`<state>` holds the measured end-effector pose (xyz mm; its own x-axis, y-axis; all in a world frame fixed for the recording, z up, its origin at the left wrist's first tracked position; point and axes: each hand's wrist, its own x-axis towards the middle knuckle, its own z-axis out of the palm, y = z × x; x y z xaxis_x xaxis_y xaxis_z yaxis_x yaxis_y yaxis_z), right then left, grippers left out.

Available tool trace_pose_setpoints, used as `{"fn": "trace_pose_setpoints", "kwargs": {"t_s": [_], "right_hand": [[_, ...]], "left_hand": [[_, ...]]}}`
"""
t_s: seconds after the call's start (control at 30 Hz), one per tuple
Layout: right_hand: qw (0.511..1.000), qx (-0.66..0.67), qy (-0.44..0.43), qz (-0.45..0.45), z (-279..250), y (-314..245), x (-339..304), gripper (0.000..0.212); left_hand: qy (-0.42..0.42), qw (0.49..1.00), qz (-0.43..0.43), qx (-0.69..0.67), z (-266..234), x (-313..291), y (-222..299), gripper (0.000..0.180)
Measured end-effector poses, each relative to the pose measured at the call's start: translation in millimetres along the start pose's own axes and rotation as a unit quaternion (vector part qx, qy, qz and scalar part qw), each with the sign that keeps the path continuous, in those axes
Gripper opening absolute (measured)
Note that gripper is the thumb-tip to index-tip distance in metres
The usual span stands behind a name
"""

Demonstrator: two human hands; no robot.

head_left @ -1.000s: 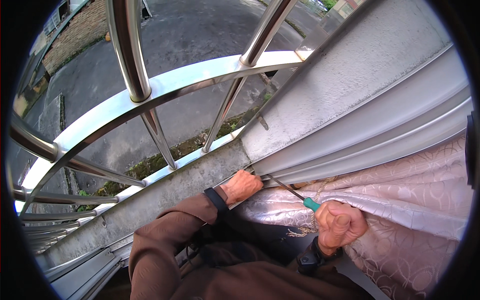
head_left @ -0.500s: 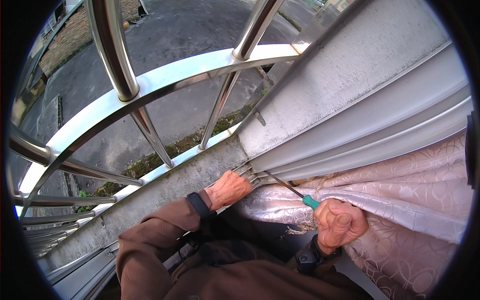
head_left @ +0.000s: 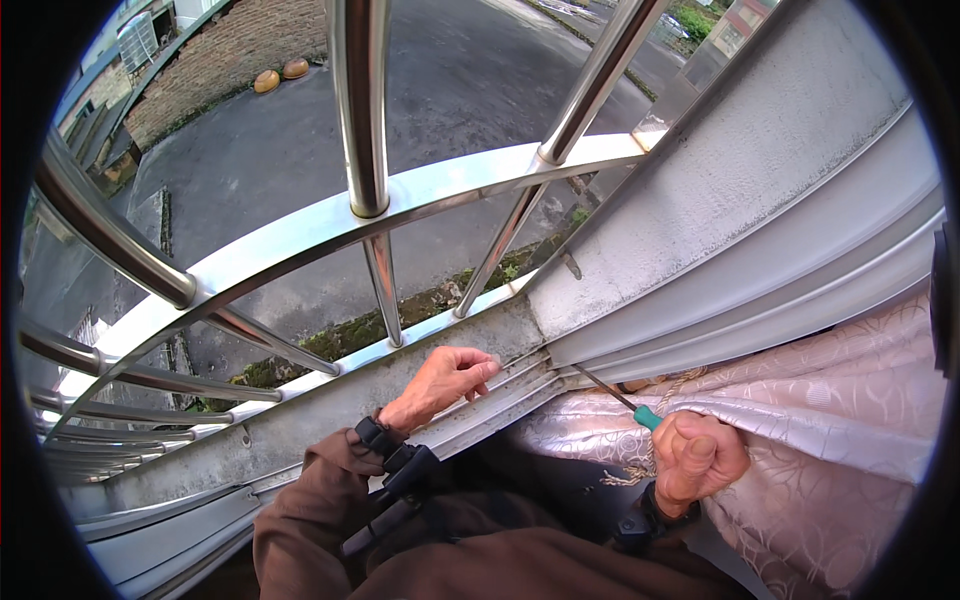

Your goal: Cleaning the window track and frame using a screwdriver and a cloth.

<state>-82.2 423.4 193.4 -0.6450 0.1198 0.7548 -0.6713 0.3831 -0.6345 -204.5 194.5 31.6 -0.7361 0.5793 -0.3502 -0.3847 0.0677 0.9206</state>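
Note:
A screwdriver with a green handle is in my right hand, its fingers wrapped around the grip. Its thin metal shaft slants up and left, and the tip meets the lower corner of the metal window frame, where the side frame joins the sill track. My left hand hovers over the grooved window track, left of that corner. Thumb and fingertips are drawn together there; whatever they may pinch is too small to make out. Dark bands circle both wrists.
Shiny steel guard bars and a curved flat rail stand outside beyond the concrete sill. A pink patterned curtain bunches at the right, with a tasselled cord beside my right hand. Far below lies dark paved ground.
My left hand has lifted off the track corner, its fist loosening into a pinch. The screwdriver stays in my right hand with its tip at the corner. The view has shifted.

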Motion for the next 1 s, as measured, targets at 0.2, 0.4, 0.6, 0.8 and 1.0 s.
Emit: {"fn": "trace_pose_setpoints", "kwargs": {"t_s": [0.2, 0.4, 0.6, 0.8, 1.0], "right_hand": [[1.0, -0.002, -0.011, -0.02, 3.1, 2.1, 1.7, 0.031], [1.0, 0.007, -0.02, -0.019, 0.4, 0.8, 1.0, 0.031], [0.998, 0.047, -0.039, -0.028, 0.3, -5.9, 0.3, 0.032], [0.978, 0.092, -0.188, -0.017, -1.9, -6.1, 3.9, 0.016], [0.991, -0.004, -0.134, 0.022, 12.5, -12.1, -6.2, 0.013]], "left_hand": [[0.171, 0.934, 0.046, -0.31, -11.8, -2.8, -5.1, 0.041], [0.166, 0.936, 0.065, -0.305, 17.5, -9.0, -6.7, 0.074], [0.072, 0.991, 0.076, 0.087, 17.9, -27.3, -8.7, 0.036], [-0.006, 0.934, 0.225, 0.277, 40.0, -49.9, -13.5, 0.022], [0.0, 0.91, 0.256, 0.326, 61.7, -50.4, -42.6, 0.018]]}}
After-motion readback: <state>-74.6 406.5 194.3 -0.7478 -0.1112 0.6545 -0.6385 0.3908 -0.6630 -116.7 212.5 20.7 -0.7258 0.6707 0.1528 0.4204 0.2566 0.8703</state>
